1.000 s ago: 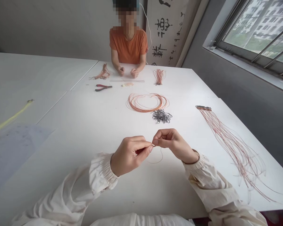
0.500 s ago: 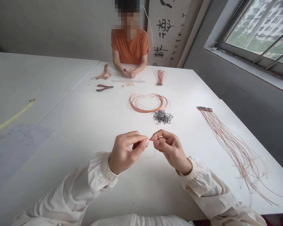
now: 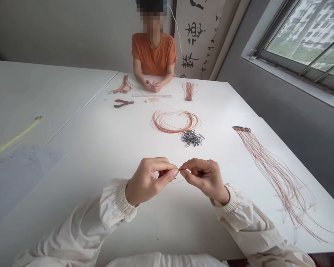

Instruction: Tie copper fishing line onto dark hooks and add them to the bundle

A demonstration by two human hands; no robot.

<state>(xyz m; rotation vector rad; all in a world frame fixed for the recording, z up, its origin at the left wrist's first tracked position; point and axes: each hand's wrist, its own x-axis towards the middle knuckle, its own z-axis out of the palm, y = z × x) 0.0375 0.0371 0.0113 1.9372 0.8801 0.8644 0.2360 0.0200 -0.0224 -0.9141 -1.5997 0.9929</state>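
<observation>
My left hand (image 3: 149,180) and my right hand (image 3: 204,178) meet fingertip to fingertip just above the white table (image 3: 100,148), both pinched shut on a short piece of thin copper-coloured wire (image 3: 179,171). Most of the wire is hidden by my fingers. A pile of small dark metal hooks (image 3: 192,138) lies a little beyond my hands. Behind it is a coil of copper wire (image 3: 174,121). To my right a fan of long finished wires (image 3: 272,170) is spread out on the table.
Across the table sits a person in an orange shirt (image 3: 154,54), both hands together on the table edge. Near that person lie red-handled pliers (image 3: 123,103), a clear ruler (image 3: 151,96) and two bundles of cut wires (image 3: 124,86) (image 3: 188,90). A yellow cord (image 3: 13,138) lies far left.
My hands have sunk slightly toward the table and drawn closer together. The loose wire loop that hung below my fingers is now almost hidden. The person opposite brought both hands together.
</observation>
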